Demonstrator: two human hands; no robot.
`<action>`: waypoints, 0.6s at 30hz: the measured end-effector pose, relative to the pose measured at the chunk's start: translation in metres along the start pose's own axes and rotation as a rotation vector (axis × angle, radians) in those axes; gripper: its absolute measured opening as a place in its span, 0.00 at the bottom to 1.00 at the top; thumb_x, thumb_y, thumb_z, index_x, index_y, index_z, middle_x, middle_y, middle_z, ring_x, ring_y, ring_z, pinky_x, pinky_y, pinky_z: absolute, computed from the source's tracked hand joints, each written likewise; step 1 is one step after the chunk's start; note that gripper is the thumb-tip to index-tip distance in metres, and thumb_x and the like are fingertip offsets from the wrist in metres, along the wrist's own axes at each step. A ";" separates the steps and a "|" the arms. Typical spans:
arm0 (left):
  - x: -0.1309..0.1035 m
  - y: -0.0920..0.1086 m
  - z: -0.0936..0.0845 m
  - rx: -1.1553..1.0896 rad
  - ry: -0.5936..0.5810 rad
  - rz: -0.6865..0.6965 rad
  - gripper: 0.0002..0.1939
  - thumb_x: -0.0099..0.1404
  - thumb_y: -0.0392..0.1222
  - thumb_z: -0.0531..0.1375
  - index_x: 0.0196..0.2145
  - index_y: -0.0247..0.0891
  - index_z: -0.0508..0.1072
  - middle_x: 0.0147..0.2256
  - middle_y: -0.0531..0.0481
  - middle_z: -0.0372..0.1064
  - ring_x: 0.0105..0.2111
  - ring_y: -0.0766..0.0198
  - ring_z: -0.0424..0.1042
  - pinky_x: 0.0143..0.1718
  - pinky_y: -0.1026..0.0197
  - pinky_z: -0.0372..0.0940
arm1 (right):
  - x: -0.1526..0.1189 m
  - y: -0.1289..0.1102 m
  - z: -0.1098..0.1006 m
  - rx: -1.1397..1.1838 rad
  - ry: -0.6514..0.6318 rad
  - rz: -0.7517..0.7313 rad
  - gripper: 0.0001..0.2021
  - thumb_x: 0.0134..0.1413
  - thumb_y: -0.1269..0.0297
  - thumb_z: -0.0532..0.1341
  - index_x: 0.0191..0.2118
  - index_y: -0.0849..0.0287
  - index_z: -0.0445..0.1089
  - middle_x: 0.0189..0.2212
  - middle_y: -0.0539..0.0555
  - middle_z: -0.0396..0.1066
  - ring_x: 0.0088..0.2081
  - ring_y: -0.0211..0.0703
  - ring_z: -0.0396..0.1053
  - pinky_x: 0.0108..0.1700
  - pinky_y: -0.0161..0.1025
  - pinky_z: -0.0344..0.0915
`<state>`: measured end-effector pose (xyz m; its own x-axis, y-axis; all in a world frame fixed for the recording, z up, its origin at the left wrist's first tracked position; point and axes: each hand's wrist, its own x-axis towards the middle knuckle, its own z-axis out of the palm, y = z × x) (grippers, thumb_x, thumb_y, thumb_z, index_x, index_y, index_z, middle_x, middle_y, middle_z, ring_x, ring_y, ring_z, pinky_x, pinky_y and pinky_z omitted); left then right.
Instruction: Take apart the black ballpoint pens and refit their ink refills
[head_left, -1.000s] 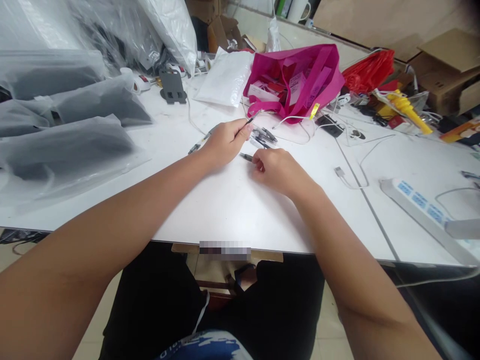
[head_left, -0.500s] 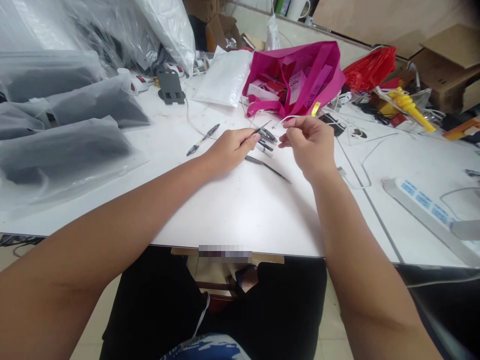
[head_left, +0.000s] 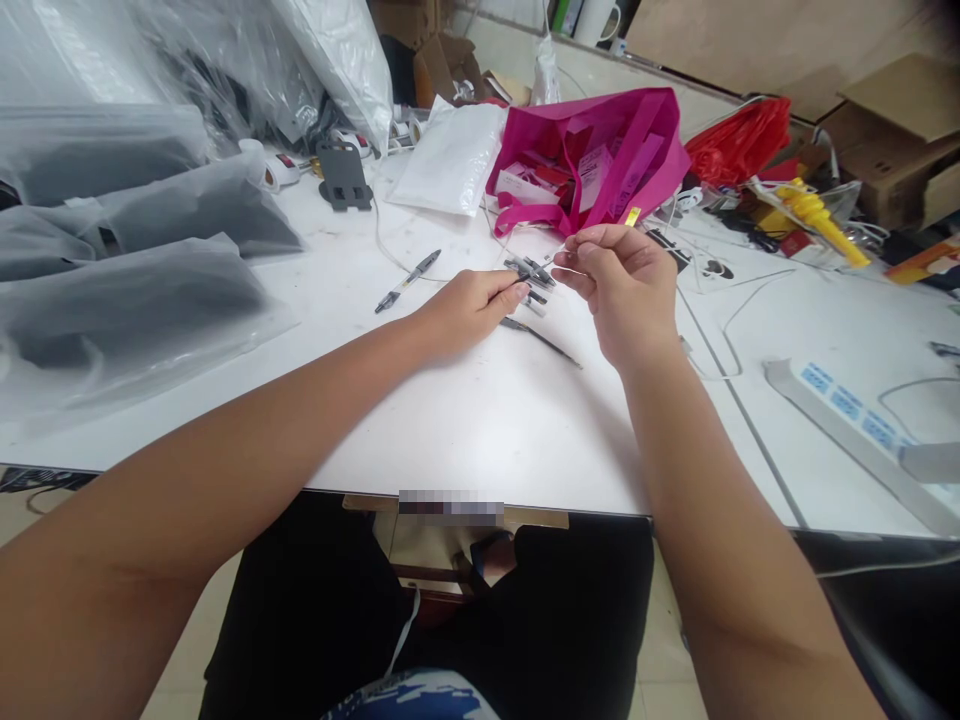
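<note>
My left hand [head_left: 484, 305] is closed around a slim dark pen refill [head_left: 531, 277] that points up and to the right. Close to its tip, my right hand [head_left: 619, 280] pinches with thumb and fingertips; whatever sits in the pinch is too small to make out. Behind and below the refill, several pen parts [head_left: 536, 298] lie in a small group on the white table [head_left: 465, 420], partly covered by my left hand. A long dark pen piece with a thin rod [head_left: 547, 343] rests just in front of them. An assembled pen [head_left: 409, 280] lies to the left.
A magenta bag [head_left: 637, 140] of small boxes stands behind my hands, beside a white padded envelope [head_left: 450, 155]. Dark items in frosted bags [head_left: 135, 300] fill the left side. A power strip [head_left: 847, 420] and loose cables are on the right. A grey phone stand [head_left: 345, 180] sits further back.
The fingertips of my right hand have come left and down to the refill's tip. My left hand has shifted slightly right, still holding the refill.
</note>
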<state>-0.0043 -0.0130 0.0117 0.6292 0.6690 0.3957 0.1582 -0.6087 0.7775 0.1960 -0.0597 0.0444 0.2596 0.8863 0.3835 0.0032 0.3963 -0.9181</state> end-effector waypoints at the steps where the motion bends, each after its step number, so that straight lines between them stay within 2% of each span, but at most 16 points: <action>1: 0.000 0.000 0.000 0.002 -0.003 -0.001 0.21 0.78 0.51 0.53 0.28 0.40 0.63 0.25 0.53 0.56 0.27 0.65 0.56 0.31 0.57 0.52 | -0.002 -0.002 0.002 0.010 -0.003 0.006 0.03 0.55 0.69 0.71 0.34 0.53 0.78 0.35 0.50 0.78 0.37 0.40 0.79 0.47 0.44 0.81; 8: 0.000 0.000 0.000 0.015 -0.010 0.001 0.20 0.78 0.51 0.53 0.29 0.40 0.64 0.25 0.53 0.57 0.27 0.65 0.57 0.31 0.57 0.53 | -0.008 -0.002 0.008 -0.089 -0.073 0.017 0.07 0.57 0.61 0.73 0.39 0.51 0.76 0.39 0.50 0.80 0.43 0.43 0.80 0.52 0.47 0.81; 18: 0.002 -0.003 0.000 0.003 0.001 0.021 0.20 0.78 0.51 0.53 0.30 0.39 0.66 0.25 0.53 0.57 0.28 0.64 0.57 0.32 0.57 0.53 | -0.008 0.001 0.007 -0.154 -0.106 0.024 0.10 0.57 0.57 0.74 0.41 0.50 0.75 0.40 0.51 0.80 0.41 0.43 0.80 0.50 0.47 0.81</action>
<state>-0.0038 -0.0102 0.0104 0.6317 0.6563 0.4126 0.1469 -0.6239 0.7676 0.1868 -0.0650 0.0408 0.1578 0.9186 0.3623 0.1486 0.3406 -0.9284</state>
